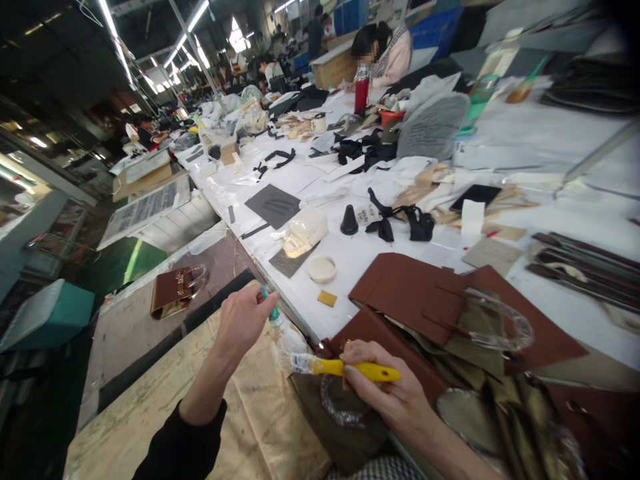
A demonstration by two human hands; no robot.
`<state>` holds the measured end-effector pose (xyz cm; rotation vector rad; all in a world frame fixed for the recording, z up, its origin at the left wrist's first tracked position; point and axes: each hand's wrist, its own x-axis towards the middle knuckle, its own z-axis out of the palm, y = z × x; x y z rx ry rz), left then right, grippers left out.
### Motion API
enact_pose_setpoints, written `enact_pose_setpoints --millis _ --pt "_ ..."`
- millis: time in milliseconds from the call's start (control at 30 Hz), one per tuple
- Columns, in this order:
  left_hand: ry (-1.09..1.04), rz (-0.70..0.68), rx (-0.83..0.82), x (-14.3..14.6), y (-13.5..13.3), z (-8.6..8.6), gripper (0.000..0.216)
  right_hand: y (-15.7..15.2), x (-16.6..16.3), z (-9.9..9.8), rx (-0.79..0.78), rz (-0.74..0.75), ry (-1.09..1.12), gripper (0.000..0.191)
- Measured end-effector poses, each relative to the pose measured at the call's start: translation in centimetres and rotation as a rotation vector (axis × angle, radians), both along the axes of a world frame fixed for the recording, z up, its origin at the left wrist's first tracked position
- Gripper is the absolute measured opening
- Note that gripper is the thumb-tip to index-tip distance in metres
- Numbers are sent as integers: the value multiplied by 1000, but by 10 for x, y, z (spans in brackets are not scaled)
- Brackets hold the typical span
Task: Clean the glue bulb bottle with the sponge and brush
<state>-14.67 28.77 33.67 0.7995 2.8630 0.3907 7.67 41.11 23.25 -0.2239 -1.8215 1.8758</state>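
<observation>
Yellow brush (327, 367) in the grip of the right hand (386, 388), teal object (273, 308) in the closed left hand (245, 319)

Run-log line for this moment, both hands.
left hand: grips teal item, partly hidden | right hand: holds yellow-handled paintbrush | nearby: small brown handbag

Fluorescent tubes (199, 15) light the dim workshop (55, 77) on my feed, with green floor (151, 260) beside a long white tabletop (300, 300).
</observation>
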Motion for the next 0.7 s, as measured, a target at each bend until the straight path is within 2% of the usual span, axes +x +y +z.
enact_pose_setpoints --millis 100,267,333,433,500,567,633,700 --pt "-26 29 -9 -6 -6 -2 40 8 3 -4 23 16 -26 7" --pt "-64 74 16 -15 -16 -13 42 9 5 -4 -92 -128 21 7" --pt "-90 78 34 -16 -19 -18 44 5 1 -4 -153 -44 -6 8" --pt "-123 79 66 -20 -24 -23 46 7 -2 -9 -231 74 -166 17" --pt "-128 115 89 -24 -30 -25 47 21 -4 -13 -245 -16 -241 21" --pt "-119 165 124 -28 -38 -27 49 43 -11 -16 -222 -195 -251 24" --pt "-108 199 165 -32 -47 -32 50 67 -31 -15 -154 -337 -232 25" --pt "-106 223 195 -33 -56 -39 52 88 -67 -12 -29 -390 -228 26"
